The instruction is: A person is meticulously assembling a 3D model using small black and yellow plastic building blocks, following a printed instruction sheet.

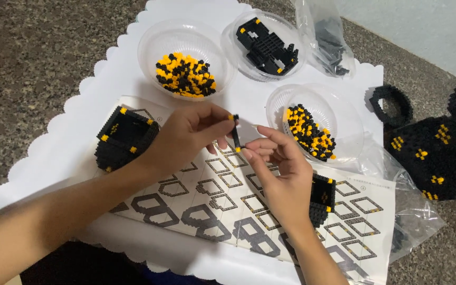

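Two bare hands meet above a printed instruction sheet (228,206) on a white scalloped mat (80,137). The left hand (188,134) is nearly closed, thumb and fingertips pinching the top of a thin black brick strip (235,134) with yellow tips. The right hand (281,169) is half curled, its fingertips closed on the strip's lower end. The strip stands almost upright, its long axis running from 12 to 6 o'clock, leaning slightly; how many bricks it has is hard to tell at this size.

At 9 o'clock from the hands sits a black brick box (125,137) with yellow studs. At 11 o'clock is a clear bowl (151,42) of black and yellow pieces, at 1 o'clock a second bowl (233,37) with a black assembly, and at 3 o'clock a third bowl (278,103) of mixed pieces, just beside the right hand. A small black section (323,198) lies behind the right wrist. A large black build (439,153) fills the right edge. Bare sheet lies toward 6 o'clock.
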